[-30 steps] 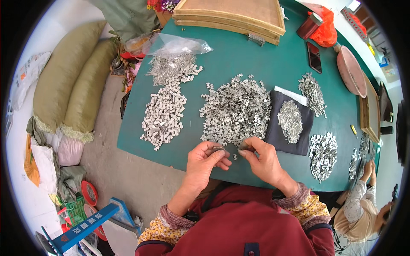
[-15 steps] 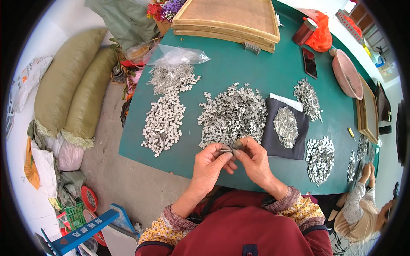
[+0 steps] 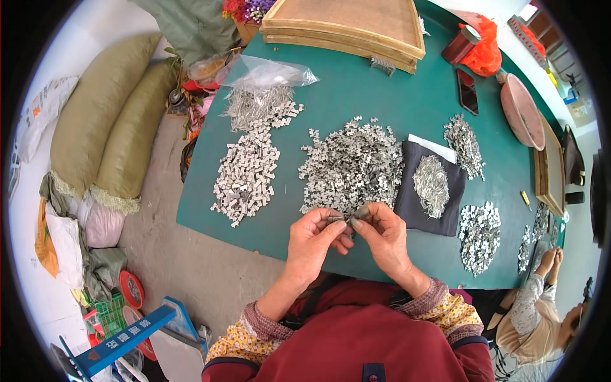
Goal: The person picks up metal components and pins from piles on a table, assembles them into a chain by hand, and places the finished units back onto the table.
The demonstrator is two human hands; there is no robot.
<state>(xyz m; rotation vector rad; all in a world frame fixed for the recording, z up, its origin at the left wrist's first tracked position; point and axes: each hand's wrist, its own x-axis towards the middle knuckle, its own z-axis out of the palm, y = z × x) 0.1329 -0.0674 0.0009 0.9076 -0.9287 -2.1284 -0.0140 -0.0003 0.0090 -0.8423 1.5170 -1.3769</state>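
Both my hands have lifted slightly; left hand point(image 3: 313, 237) and right hand point(image 3: 382, 235) pinch one small metal piece point(image 3: 349, 220) near the big metal-piece pile point(image 3: 352, 164) on the green surface point(image 3: 356, 89).

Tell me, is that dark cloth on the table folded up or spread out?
Spread out. The dark cloth lies flat on the green table, with a small heap of thin metal pins resting on it.

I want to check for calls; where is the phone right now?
In the head view the dark phone lies flat on the green table, far right side, between the stacked wooden frames and the pink bowl.
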